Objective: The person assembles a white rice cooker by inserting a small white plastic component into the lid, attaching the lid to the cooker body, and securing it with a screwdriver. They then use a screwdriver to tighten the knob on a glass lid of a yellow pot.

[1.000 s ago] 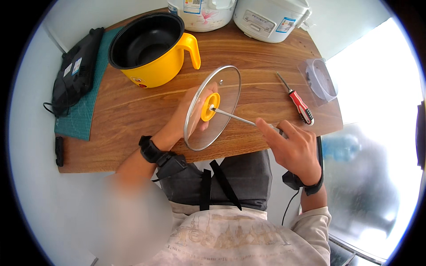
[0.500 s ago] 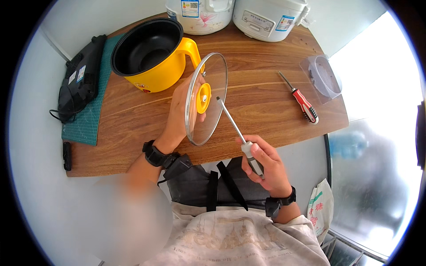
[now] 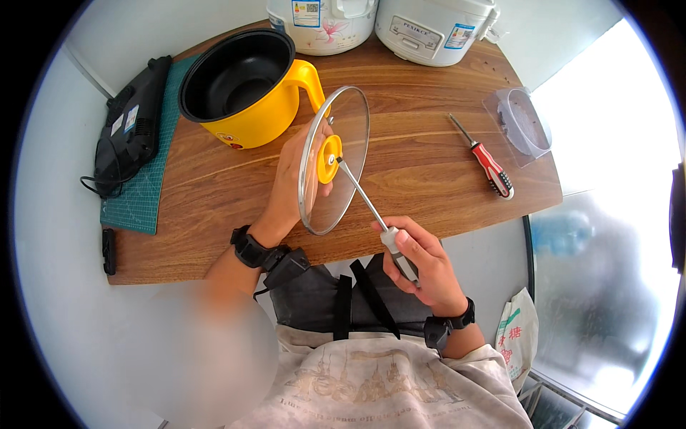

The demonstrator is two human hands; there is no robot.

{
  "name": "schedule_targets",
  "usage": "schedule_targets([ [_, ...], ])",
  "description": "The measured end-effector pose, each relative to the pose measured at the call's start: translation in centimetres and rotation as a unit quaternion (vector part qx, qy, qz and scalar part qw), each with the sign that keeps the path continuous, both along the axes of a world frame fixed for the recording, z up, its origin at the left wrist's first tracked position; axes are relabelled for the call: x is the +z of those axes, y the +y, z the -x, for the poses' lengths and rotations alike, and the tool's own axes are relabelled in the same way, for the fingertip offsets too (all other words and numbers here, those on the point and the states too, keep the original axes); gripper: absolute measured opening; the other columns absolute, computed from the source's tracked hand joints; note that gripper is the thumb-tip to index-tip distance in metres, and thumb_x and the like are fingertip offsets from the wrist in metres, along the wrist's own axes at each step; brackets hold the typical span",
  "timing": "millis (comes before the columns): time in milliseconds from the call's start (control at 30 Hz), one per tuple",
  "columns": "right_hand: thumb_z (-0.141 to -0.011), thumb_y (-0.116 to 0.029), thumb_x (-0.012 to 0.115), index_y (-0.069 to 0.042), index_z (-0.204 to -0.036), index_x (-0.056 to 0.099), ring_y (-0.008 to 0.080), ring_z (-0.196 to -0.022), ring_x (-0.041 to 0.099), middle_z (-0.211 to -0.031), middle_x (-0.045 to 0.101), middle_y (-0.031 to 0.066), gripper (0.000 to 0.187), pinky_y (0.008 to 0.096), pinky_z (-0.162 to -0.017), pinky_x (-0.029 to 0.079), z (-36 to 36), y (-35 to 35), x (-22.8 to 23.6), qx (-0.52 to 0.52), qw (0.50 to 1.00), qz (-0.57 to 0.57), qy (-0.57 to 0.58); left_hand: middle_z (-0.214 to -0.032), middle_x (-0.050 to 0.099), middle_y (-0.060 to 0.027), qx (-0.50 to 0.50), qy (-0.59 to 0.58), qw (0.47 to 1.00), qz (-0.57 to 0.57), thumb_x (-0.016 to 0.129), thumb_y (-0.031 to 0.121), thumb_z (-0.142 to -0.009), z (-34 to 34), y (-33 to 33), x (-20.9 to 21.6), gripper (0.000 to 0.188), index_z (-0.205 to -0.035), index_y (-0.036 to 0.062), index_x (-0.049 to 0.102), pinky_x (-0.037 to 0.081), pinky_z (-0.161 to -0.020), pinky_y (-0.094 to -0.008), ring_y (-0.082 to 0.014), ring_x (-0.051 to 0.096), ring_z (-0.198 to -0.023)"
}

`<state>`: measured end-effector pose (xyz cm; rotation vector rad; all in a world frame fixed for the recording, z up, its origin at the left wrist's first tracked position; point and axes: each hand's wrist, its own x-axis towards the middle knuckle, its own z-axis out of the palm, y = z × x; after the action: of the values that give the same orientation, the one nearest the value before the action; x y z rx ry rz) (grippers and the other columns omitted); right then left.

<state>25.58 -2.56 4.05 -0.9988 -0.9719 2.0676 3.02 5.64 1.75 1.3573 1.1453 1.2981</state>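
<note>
My left hand (image 3: 289, 171) is closed on a round glass lid (image 3: 348, 196) with a metal rim, holding it up on edge from behind. The lid's yellow knob (image 3: 328, 160) shows through the glass, with a small screw at its centre. In my right hand (image 3: 421, 266) is a screwdriver (image 3: 366, 196) with a grey and white handle. Its tip is right beside the screw; whether it touches cannot be made out. Behind the lid stands a yellow electric pot (image 3: 261, 118) with a black inside and a yellow handle.
Two white rice cookers (image 3: 427, 32) stand at the back of the wooden table (image 3: 407, 154). A red and black screwdriver (image 3: 489, 168) and a clear plastic box (image 3: 525, 127) lie to the right. At the left, a black device (image 3: 132, 125) rests on a green cutting mat (image 3: 146, 196).
My right hand has brought the screwdriver to the left, so its tip is now at the knob's screw. The lid has shifted only slightly.
</note>
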Motion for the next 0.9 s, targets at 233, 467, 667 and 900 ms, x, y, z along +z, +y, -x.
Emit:
schedule_targets([
  [233, -0.107, -0.033, 0.042, -0.004, -0.129, 0.054, 0.0057, -0.039, 0.034, -0.061, 0.054, 0.0058, 0.038, 0.0200, -0.037, 0.026, 0.2, -0.2, -0.3, 0.003, 1.000, 0.011, 0.017, -0.086, 0.056, -0.0071, -0.028, -0.027, 0.999, 0.015, 0.054, 0.016, -0.094, 0.9, 0.2, -0.9, 0.029, -0.119, 0.0026, 0.050, 0.047, -0.051, -0.0191, -0.0108, 0.055, -0.065],
  [467, -0.107, -0.033, 0.041, -0.004, -0.127, 0.053, 0.0056, -0.039, 0.035, -0.061, 0.052, 0.0053, 0.038, 0.0201, -0.037, 0.026, 0.0, -0.1, -0.1, 0.013, 0.998, 0.038, 0.050, -0.086, 0.053, -0.0068, -0.014, 0.042, 0.999, -0.026, 0.050, 0.013, -0.098, 0.6, -0.3, -0.1, 0.020, -0.113, -0.0007, 0.052, 0.047, -0.053, -0.0205, -0.0112, 0.054, -0.062],
  [667, -0.108, -0.033, 0.039, -0.005, -0.127, 0.053, 0.0047, -0.039, 0.034, -0.061, 0.052, 0.0039, 0.037, 0.0192, -0.037, 0.026, -0.2, -0.3, 0.3, 0.028, 0.998, 0.034, 0.041, -0.074, 0.047, -0.0043, -0.009, -0.009, 1.000, -0.014, 0.031, 0.029, -0.100, -0.3, -0.7, 1.3, 0.030, -0.091, 0.0053, 0.047, 0.040, -0.050, -0.0218, -0.0073, 0.047, -0.054],
  [900, -0.109, -0.034, 0.040, -0.009, -0.127, 0.055, 0.0030, -0.041, 0.034, -0.063, 0.052, 0.0005, 0.034, 0.0174, -0.040, 0.025, -0.9, 0.1, 0.7, 0.048, 0.999, 0.013, 0.017, -0.081, 0.050, -0.0042, -0.049, -0.063, 0.996, -0.031, 0.036, 0.035, -0.103, 0.1, -0.6, 0.8, 0.033, -0.099, 0.0058, 0.050, 0.042, -0.050, -0.0199, -0.0075, 0.049, -0.057],
])
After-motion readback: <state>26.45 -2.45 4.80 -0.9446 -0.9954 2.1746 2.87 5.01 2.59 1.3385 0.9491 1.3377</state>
